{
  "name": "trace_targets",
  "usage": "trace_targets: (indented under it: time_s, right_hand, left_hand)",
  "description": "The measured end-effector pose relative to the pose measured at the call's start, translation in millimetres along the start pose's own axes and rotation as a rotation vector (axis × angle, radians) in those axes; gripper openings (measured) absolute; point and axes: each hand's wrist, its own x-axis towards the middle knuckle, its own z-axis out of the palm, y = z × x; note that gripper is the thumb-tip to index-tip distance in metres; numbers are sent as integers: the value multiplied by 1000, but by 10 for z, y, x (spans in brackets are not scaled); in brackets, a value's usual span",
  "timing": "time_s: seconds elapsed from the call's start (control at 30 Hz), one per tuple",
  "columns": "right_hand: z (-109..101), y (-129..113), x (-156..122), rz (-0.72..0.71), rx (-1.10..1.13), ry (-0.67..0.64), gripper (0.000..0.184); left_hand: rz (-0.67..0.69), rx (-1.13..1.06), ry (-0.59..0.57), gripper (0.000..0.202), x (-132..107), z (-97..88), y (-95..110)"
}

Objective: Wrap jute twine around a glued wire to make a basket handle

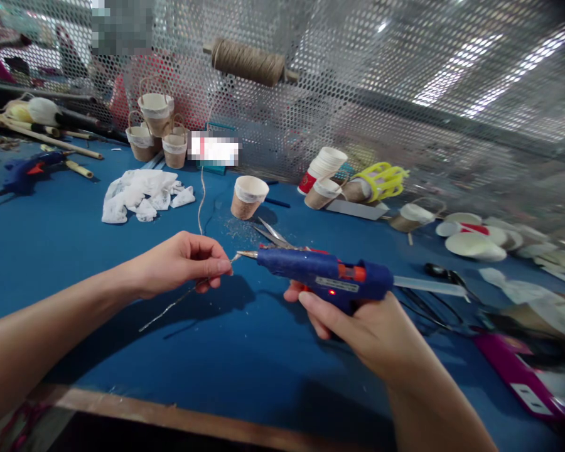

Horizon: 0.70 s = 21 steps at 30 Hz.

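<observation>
My left hand pinches a length of twine, with its tip poking out past the fingers. A strand of the twine runs up behind the hand toward the spool, and a thin shiny strand hangs below it. My right hand is wrapped around the handle of a blue hot glue gun, whose red light is on. The gun's metal nozzle meets or nearly meets the twine tip. A clear glue stick sticks out of its back. Behind the gun lie scissors, partly hidden, near a burlap-wrapped cup.
A twine spool hangs on the perforated metal screen. White lace pieces and several handled cups stand left. A second glue gun lies far left. Stacked paper cups and a purple power strip are at right.
</observation>
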Motion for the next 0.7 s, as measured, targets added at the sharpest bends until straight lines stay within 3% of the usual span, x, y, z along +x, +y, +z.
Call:
trace_targets:
  time_s: [0.17, 0.33, 0.53, 0.7]
  right_hand:
    - [-1, -2, -14, -10, 7, 50, 19]
    - [-18, 23, 7, -21, -11, -22, 20]
    - [21, -23, -40, 6, 51, 67, 16]
    - [39, -63, -50, 37, 60, 52, 15]
  left_hand:
    - [8, 8, 10, 20, 1, 2, 2]
    - [5, -19, -3, 18, -5, 0, -3]
    - [-5, -64, -14, 17, 0, -1, -2]
    - [-24, -100, -33, 17, -8, -5, -10]
